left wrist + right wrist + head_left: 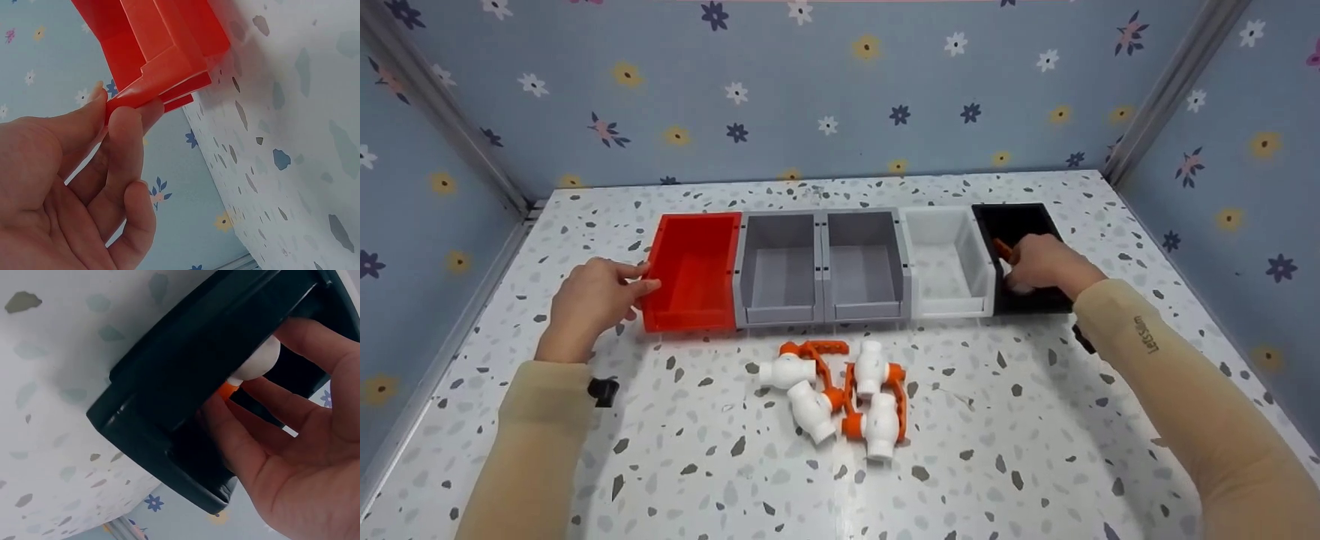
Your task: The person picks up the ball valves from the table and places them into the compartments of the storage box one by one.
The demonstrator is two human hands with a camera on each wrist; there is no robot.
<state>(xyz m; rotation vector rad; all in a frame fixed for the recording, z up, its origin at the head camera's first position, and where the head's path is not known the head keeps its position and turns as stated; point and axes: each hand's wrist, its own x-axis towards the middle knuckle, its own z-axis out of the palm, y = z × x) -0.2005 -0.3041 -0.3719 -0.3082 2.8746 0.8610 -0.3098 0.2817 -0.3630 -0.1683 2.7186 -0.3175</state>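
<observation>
At the left end of the bin row, my left hand pinches the side rim of the red bin between thumb and fingers. The left wrist view shows the thumb on one face of the red wall and the fingertips on the other. My right hand reaches down into the black bin at the right end. Its fingers grip a white ball valve with an orange handle; the bin's front wall hides part of it in the right wrist view.
Two grey bins and a white bin stand between the red and black ones. Several more white valves with orange handles lie clustered on the speckled table. Flowered panels enclose the back and sides.
</observation>
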